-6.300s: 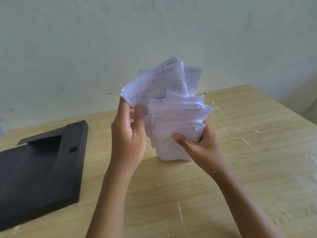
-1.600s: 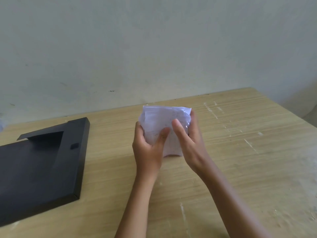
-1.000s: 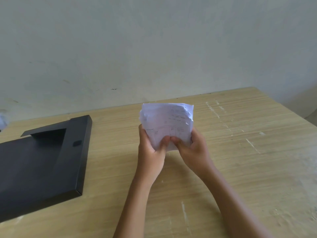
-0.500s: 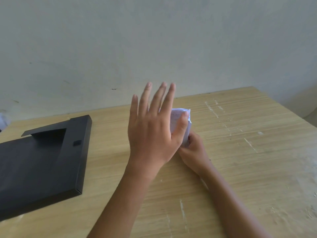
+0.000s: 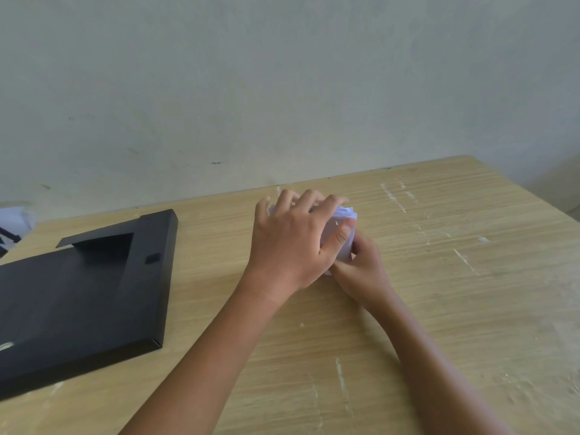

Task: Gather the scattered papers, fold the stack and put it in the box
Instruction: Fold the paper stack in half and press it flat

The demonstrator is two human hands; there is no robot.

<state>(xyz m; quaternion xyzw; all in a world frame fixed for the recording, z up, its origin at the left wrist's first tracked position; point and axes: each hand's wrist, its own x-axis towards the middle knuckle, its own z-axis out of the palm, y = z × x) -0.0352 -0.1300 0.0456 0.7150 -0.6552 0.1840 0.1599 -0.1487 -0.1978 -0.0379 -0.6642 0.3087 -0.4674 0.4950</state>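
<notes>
A white stack of papers (image 5: 344, 218) sits bunched low over the wooden table (image 5: 439, 277), mostly hidden under my hands. My left hand (image 5: 292, 240) covers the stack from above, its fingers curled over the far edge and its thumb pressed on the right side. My right hand (image 5: 361, 268) grips the near lower edge of the stack, partly tucked under my left hand. The black box (image 5: 81, 293) lies open on the table to the left, apart from both hands.
A pale wall rises behind the table's far edge. A white object (image 5: 14, 221) shows at the far left edge, beyond the box. The table's right corner falls away at the upper right.
My left hand, spread open above the stack half a second ago, has come down and curled over the papers. The stack now sits lower and more compressed. The right hand keeps its grip.
</notes>
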